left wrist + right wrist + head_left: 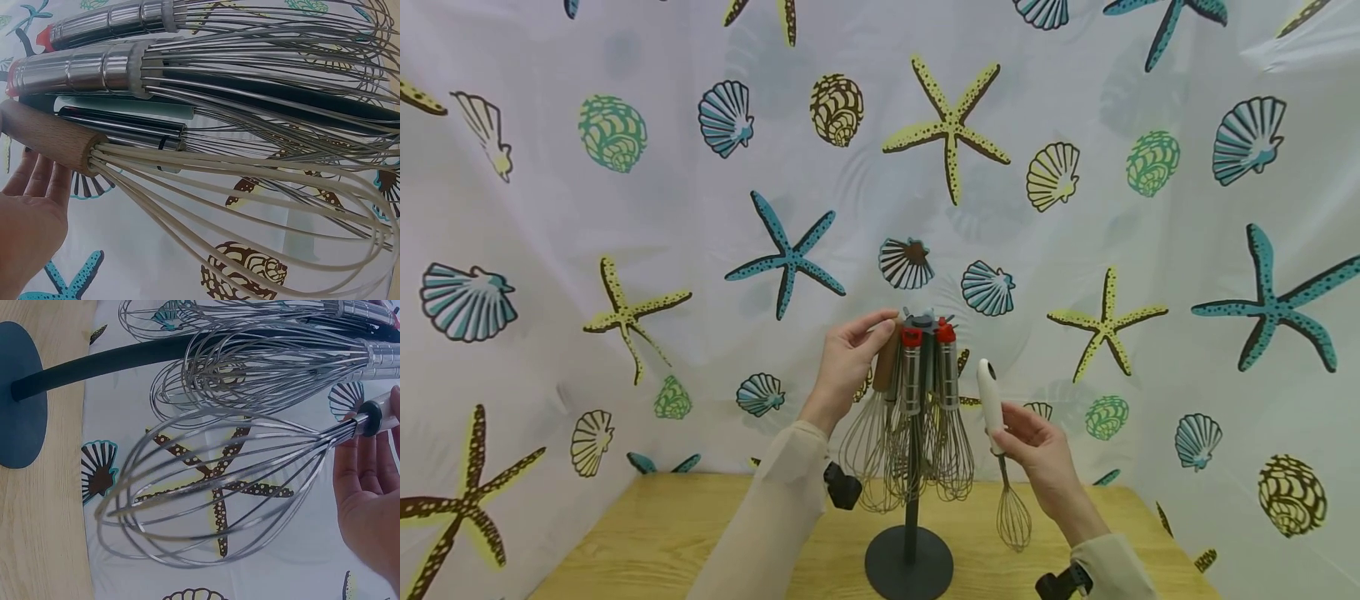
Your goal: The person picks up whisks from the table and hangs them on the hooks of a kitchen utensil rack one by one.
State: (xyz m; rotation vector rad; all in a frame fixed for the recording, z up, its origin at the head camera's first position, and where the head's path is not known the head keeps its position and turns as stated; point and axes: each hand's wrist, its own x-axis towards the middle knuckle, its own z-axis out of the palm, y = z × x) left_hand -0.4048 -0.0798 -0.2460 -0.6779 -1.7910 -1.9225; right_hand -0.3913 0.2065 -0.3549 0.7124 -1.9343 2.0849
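My left hand (842, 367) pinches the upper part of a wooden-handled whisk (886, 362) at the left side of a dark whisk stand (912, 533). In the left wrist view its wooden handle (53, 137) rests against my fingers, with pale thick wires running right. My right hand (1037, 450) holds a white-handled whisk (990, 396) by the lower handle, right of the stand and apart from it. This whisk is upright, wires down, its tip above the table. Whether the wooden-handled whisk hangs on its hook is hidden by my fingers.
Several whisks hang from the stand, among them two metal-handled whisks (912, 379) with red tops. The stand's round base (910, 571) is on a wooden table (655, 533). A curtain (865, 183) printed with shells and starfish hangs behind.
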